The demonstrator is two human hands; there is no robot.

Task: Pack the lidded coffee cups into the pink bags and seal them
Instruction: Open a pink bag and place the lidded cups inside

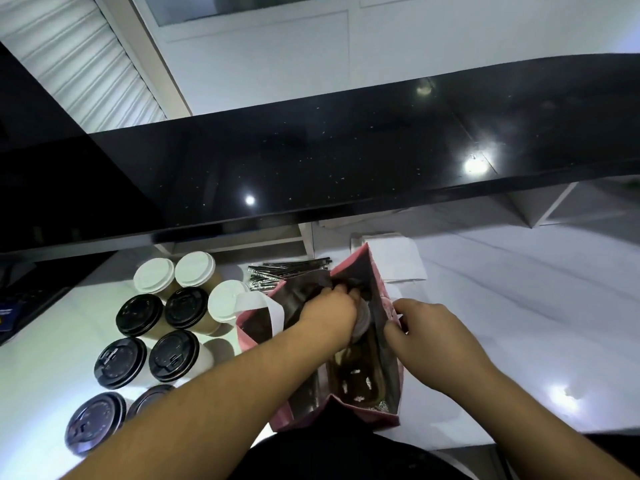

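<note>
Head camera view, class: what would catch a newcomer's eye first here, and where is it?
The open pink paper bag at centre, with the left hand reaching inside it over a white-lidded cup while the right hand holds its right rim. To its left, a cluster of lidded paper coffee cups, black and white lids, stands on the white counter.
</note>
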